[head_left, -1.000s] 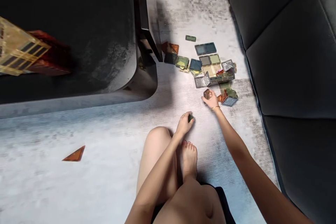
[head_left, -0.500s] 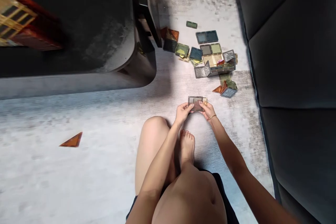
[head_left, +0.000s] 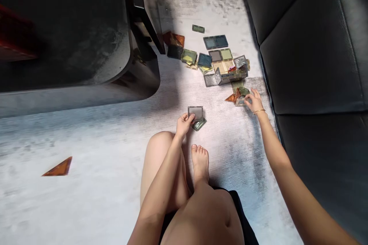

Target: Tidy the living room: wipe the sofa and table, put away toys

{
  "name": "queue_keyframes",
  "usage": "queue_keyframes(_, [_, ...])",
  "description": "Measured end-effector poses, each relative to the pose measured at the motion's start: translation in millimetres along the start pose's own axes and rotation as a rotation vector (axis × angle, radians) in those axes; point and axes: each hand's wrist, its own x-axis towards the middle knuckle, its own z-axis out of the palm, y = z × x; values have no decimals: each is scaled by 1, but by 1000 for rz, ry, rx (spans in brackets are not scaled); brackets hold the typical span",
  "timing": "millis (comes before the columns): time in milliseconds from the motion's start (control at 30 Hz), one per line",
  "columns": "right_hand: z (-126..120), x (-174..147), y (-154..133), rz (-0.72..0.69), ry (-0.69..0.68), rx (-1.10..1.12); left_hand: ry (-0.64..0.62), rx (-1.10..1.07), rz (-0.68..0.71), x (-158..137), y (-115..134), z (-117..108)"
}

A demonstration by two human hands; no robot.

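Near my foot, my left hand grips a grey see-through magnetic tile, thumb on its face. A green magnetic tile shows just below it, tilted; whether it touches my hand is unclear. My right hand is at the near right end of the tile pile, thumb and index finger pinched at the edge of a pale magnetic tile, other fingers raised. Orange triangular tiles and a dark green tile lie against that pale tile.
Several joined tiles lie ahead on the rug, some standing upright. A blue double tile lies beyond them. An orange triangle is at the left. A black table borders the left, a dark sofa the right.
My right hand has left the tiles held in front of me and moved right and forward to the pile. My left hand keeps the grey tile. The whole view has shifted slightly.
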Motion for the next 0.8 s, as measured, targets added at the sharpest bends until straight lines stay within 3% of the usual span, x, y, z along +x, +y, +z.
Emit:
queue_keyframes(233, [-5, 32, 14, -105, -207, -16, -15, 30, 3, 2, -6, -1])
queue_keyframes(367, [4, 16, -2, 57, -141, 60, -17, 34, 47, -2, -9, -1])
queue_keyframes(433, [16, -5, -18, 166, -93, 202, -36, 39, 74, -6, -11, 1])
queue_keyframes(567, [44, -55, -61, 345, 32, 745, -92, 3, 92, -15, -13, 7])
queue_keyframes(700, [59, -97, -108, 521, -56, 1213, -156, -17, 87, -25, -11, 12])
queue_keyframes(800, [71, -118, -138, 561, -65, 1310, -237, -37, 38, -36, -11, 17])
